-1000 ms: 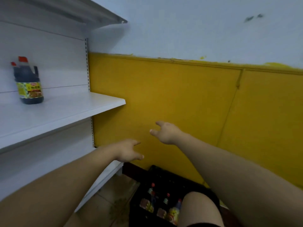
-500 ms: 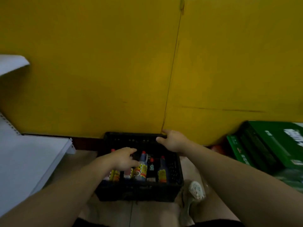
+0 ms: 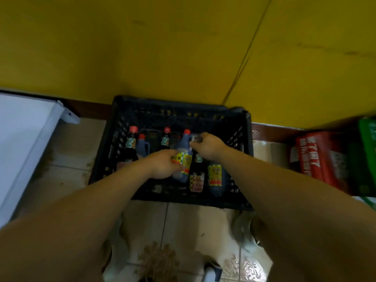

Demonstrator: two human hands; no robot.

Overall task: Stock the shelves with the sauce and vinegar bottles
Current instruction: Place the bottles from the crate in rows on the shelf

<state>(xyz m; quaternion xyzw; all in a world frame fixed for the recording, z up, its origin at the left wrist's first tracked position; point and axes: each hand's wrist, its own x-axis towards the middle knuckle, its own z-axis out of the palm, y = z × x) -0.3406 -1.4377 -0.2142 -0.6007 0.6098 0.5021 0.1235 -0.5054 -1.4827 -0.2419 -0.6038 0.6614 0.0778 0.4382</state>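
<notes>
Nearest to the camera, both forearms reach forward and down into the black crate on the tiled floor. Half a second ago the left hand hovered over the bottles and the right hand was at the far rim; now both are on one dark jug with a red cap and a yellow label, in the middle of the crate. The left hand curls its fingers against the label on the jug's left side. The right hand is closed around the handle near the neck, though blur hides the fingertips. I judge that the next bottle is chosen and the lift can begin. The other bottles stand close on both sides. The white shelf lies to the left, and the yellow wall rises behind.
</notes>
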